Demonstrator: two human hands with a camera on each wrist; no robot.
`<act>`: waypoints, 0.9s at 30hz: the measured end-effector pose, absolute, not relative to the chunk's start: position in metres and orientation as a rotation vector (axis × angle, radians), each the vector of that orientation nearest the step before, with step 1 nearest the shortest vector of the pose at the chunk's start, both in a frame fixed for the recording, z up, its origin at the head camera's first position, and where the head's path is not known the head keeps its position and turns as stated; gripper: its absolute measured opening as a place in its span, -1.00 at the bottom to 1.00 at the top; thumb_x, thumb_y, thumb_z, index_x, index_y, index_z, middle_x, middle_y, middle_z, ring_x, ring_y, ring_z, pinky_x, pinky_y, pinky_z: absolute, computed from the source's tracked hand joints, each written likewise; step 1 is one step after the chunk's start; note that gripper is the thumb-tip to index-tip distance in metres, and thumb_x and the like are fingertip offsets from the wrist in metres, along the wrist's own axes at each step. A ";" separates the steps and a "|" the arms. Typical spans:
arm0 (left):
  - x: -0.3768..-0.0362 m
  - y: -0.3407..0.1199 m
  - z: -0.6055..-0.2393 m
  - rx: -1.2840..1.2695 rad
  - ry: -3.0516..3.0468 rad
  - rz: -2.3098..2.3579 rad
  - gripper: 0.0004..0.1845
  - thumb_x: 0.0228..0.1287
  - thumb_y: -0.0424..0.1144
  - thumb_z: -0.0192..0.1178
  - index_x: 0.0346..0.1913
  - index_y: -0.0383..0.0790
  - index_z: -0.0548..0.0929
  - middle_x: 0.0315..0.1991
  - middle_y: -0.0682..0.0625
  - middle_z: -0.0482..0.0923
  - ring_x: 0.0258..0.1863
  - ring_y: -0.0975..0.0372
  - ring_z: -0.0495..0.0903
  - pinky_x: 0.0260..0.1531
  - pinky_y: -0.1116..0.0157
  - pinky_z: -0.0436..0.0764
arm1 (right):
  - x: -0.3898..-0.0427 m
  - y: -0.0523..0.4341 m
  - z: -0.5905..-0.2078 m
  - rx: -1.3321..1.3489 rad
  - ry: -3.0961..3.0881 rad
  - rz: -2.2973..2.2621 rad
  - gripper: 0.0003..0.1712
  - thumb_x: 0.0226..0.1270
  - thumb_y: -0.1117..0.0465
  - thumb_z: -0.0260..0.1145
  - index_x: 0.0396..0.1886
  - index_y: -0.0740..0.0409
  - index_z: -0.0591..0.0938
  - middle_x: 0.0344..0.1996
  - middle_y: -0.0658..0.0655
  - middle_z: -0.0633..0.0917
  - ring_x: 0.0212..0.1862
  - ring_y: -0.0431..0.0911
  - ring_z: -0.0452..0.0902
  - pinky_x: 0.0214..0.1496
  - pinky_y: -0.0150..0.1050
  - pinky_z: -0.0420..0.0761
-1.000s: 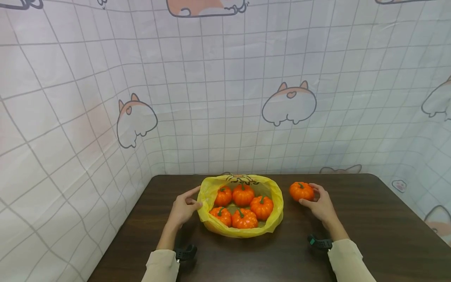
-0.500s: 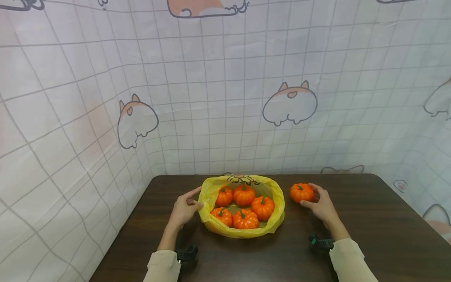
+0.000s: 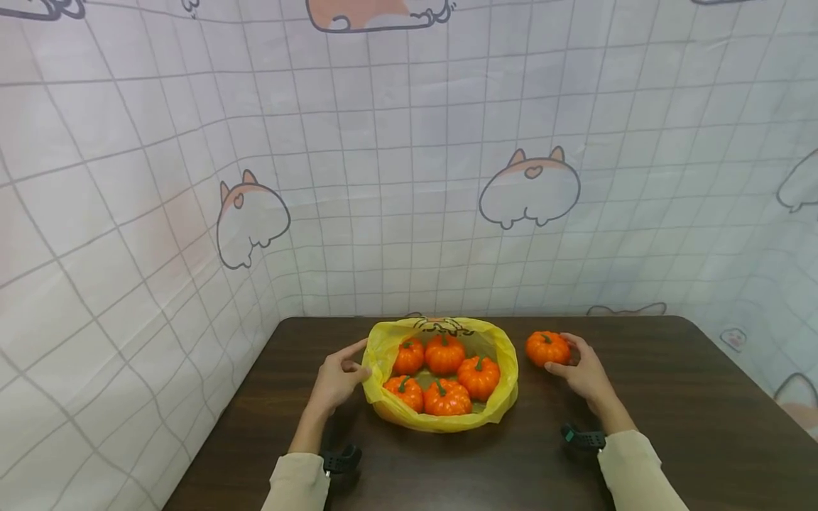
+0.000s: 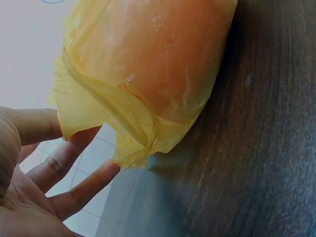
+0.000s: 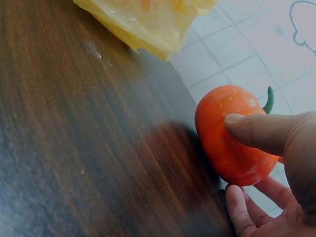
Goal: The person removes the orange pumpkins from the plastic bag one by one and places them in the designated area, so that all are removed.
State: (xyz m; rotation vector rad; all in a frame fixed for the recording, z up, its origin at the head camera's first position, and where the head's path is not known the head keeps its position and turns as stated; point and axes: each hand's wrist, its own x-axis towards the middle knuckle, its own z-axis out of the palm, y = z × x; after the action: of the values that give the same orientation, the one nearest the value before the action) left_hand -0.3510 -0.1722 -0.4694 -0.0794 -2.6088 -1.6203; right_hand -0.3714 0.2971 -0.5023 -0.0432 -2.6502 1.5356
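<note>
- right hand (image 3: 584,376) curled around a small orange pumpkin (image 3: 547,348) on the dark wooden table (image 3: 671,426), thumb pressed against the near side, other fingers wrapped behind and under it.
- from the right wrist view, thumb (image 5: 261,132) flat on the pumpkin's skin, green stem (image 5: 269,100) poking up just past it, fingertips (image 5: 242,210) tucked beneath.
- pumpkin resting on the table, at the finger end of the right hand, just to the right of the yellow plastic bag (image 3: 498,401) and apart from it.
- left hand (image 3: 337,380) at the bag's left edge, fingers spread and mostly straight, loose rather than clenched.
- from the left wrist view, fingertips (image 4: 84,140) touching the crumpled yellow rim (image 4: 123,123), nothing pinched as far as can be seen.
- five more orange pumpkins (image 3: 445,353) sitting inside the open bag, stems up, packed close together.
- bag at the table's middle, between both hands.
- behind the table, a white grid-pattern cloth (image 3: 409,177) with cartoon animal drawings.
</note>
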 end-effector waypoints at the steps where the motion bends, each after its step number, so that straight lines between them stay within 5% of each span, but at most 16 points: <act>1: -0.351 -0.172 -0.470 -0.076 -2.604 -1.623 -0.40 0.18 -0.28 0.32 0.27 0.28 0.50 -0.40 -0.02 0.71 -0.57 0.14 0.42 -0.56 0.31 0.30 | -0.372 0.297 -0.502 -0.040 -2.650 1.533 -0.01 0.22 0.06 0.39 0.52 0.12 0.06 0.44 0.43 0.10 0.28 0.35 0.26 0.21 0.18 0.42; 13: -0.350 -0.171 -0.469 -0.068 -2.599 -1.631 -0.40 0.19 -0.29 0.31 0.28 0.26 0.49 -0.40 -0.02 0.71 -0.38 0.01 0.58 -0.44 0.31 0.39 | -0.373 0.295 -0.501 -0.052 -2.659 1.523 -0.02 0.24 0.05 0.38 0.52 0.09 0.05 0.43 0.45 0.10 0.27 0.35 0.26 0.21 0.18 0.41; 27: -0.350 -0.172 -0.470 -0.062 -2.604 -1.633 -0.39 0.18 -0.27 0.32 0.27 0.29 0.49 -0.40 -0.02 0.71 -0.58 0.17 0.43 -0.53 0.30 0.35 | -0.377 0.293 -0.501 -0.058 -2.642 1.544 -0.02 0.23 0.08 0.38 0.52 0.09 0.06 0.40 0.47 0.14 0.27 0.34 0.26 0.23 0.20 0.37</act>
State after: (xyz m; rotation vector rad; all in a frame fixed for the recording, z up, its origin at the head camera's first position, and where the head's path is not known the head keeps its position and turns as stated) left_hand -0.3505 -0.1721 -0.4696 -0.0623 -2.6042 -1.6329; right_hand -0.3767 0.2930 -0.5015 -0.0577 -2.6418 1.5441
